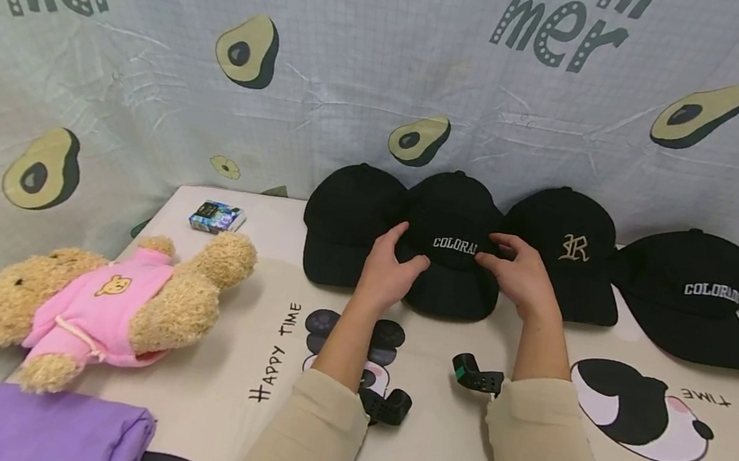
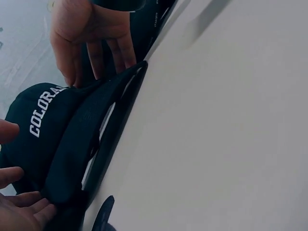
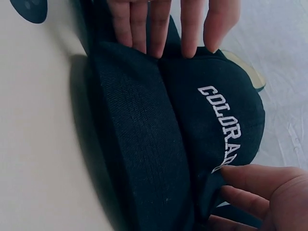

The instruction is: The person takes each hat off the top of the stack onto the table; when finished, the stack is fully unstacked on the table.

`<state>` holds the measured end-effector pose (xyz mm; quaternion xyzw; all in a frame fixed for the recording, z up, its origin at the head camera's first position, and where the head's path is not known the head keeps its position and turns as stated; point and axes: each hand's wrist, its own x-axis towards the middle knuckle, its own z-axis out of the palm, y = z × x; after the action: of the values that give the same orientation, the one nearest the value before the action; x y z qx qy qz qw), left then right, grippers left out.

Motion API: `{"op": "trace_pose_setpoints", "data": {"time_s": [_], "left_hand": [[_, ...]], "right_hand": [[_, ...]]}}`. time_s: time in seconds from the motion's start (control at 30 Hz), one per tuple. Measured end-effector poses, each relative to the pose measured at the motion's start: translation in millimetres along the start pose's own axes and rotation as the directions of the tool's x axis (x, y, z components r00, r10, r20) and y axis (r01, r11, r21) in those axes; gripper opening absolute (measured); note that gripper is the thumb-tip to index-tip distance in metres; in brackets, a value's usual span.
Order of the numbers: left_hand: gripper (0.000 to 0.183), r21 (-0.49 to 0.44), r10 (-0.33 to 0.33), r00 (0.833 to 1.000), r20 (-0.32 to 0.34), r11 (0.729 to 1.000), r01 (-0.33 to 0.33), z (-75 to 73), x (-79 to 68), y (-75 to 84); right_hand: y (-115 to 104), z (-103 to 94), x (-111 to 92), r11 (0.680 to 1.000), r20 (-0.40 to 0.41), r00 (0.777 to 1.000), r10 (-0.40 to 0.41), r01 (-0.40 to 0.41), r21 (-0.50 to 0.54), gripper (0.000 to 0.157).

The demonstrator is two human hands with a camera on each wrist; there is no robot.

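Observation:
A black baseball cap with white COLORADO lettering (image 1: 454, 215) stands in a row of caps against the backdrop, its brim toward me. At its left side is my left hand (image 1: 392, 269), thumb spread, the extended fingertips touching the crown and brim in the right wrist view. On the opposite side, my right hand (image 1: 514, 274) touches the crown near the last letters, its fingers fairly straight in the left wrist view. Neither hand curls round the cap. A plain-fronted black cap (image 1: 350, 216) stands left of it; a black cap with a gold R (image 1: 566, 242) stands right.
Another black COLORADO cap (image 1: 687, 291) lies at the far right. On the left are a teddy bear in a pink hoodie (image 1: 111, 301), a small blue box (image 1: 215, 217) and folded purple cloth (image 1: 51, 430). A printed avocado curtain (image 1: 339, 45) hangs behind the table.

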<state>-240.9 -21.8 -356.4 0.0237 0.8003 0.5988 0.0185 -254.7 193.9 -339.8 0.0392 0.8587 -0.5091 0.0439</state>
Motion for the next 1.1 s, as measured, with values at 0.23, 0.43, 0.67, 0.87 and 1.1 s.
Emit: {"op": "trace_pose_setpoints", "data": {"time_s": [0.23,0.43,0.67,0.87,1.1], "left_hand": [[0.074,-0.014,0.006,0.999,0.039,1.0,-0.005,8.8,1.1,0.7],[0.077,-0.015,0.01,0.999,0.054,1.0,-0.009,17.8,3.0,3.8],[0.078,-0.005,-0.004,0.999,0.039,1.0,0.005,20.2,8.5,5.4],[0.078,0.003,-0.009,1.0,0.025,1.0,0.009,18.2,11.9,-1.1],[0.077,0.0,-0.027,0.999,0.021,1.0,0.027,23.0,14.6,-2.6]], "right_hand": [[3,-5.4,-2,1.0,-0.009,1.0,0.011,-0.012,-0.022,0.063],[5,-6.6,-3,0.999,-0.023,0.999,0.038,-0.038,-0.01,0.064],[-1,-0.6,-1,0.999,-0.067,0.997,0.048,-0.047,0.02,0.062],[-6,6.1,0,0.997,-0.094,0.993,0.072,-0.068,0.048,0.06],[-8,7.2,3,0.994,-0.214,0.97,0.11,-0.102,0.051,0.052]]}}
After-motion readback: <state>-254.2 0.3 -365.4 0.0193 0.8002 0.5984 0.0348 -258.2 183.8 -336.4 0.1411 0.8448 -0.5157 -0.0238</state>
